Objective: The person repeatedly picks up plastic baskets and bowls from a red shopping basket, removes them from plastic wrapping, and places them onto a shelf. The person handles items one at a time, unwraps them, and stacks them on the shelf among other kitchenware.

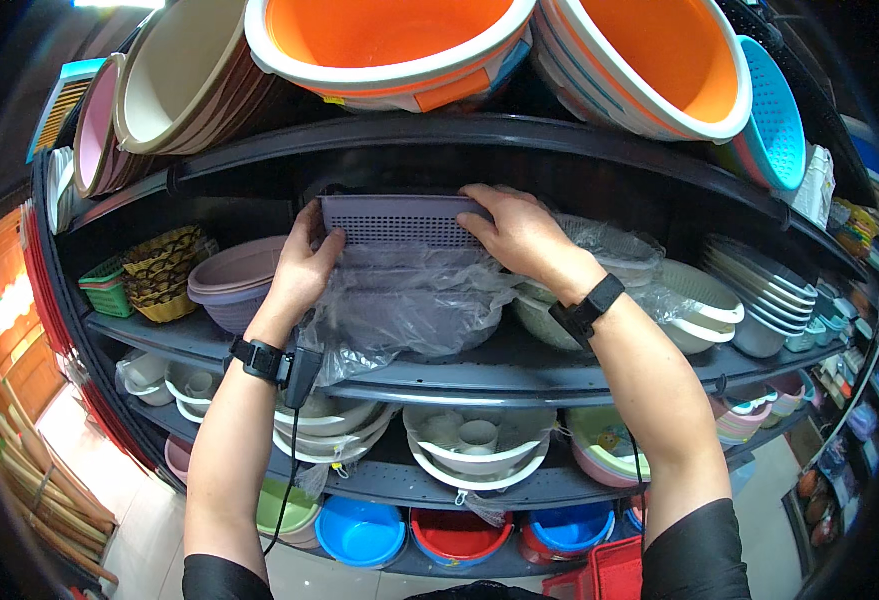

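A grey-purple perforated plastic basket (pixel 402 220) lies on top of a stack wrapped in clear plastic film (pixel 417 300), on the middle shelf. My left hand (pixel 310 259) grips the basket's left end, thumb on its front wall. Around its right end, my right hand (pixel 514 229) has its thumb at the front and fingers over the rim. The basket's underside and far side are hidden. Both wrists wear black straps, the left one with a black device and cable.
Pink and purple basins (pixel 237 277) and woven baskets (pixel 158 274) stand left. On the right are film-wrapped colanders (pixel 612 244) and stacked grey basins (pixel 762 300). Orange-lined tubs (pixel 390 45) lean on the shelf above, whose dark edge (pixel 484 129) overhangs my hands. Buckets (pixel 360 529) stand below.
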